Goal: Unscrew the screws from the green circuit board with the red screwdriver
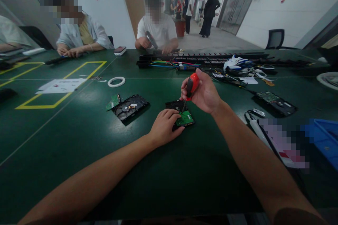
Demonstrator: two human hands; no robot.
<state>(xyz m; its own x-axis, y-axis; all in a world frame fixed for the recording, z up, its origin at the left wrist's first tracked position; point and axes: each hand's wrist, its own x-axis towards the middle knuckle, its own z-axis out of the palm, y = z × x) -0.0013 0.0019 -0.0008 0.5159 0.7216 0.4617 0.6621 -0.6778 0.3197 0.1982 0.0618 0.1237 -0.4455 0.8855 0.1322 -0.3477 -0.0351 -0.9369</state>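
A black hard drive with a green circuit board [186, 119] lies on the table in front of me. My left hand [165, 126] grips its left side, thumb along the near edge and fingers on top. In my right hand [206, 93] is a red and black screwdriver [192, 83], held nearly upright. Its thin shaft points down at the board, close to my left fingertips; whether the tip sits in a screw is too small to tell. To the left lies an opened hard drive [130, 108], with a loose green circuit board [113, 102] against its corner.
Another hard drive [276, 103] lies to the right, near a blue bin [326, 140]. A roll of white tape [116, 82] and paper sheets [62, 85] are at left. Cables, gloves [237, 64] and long black strips line the far side, where co-workers sit.
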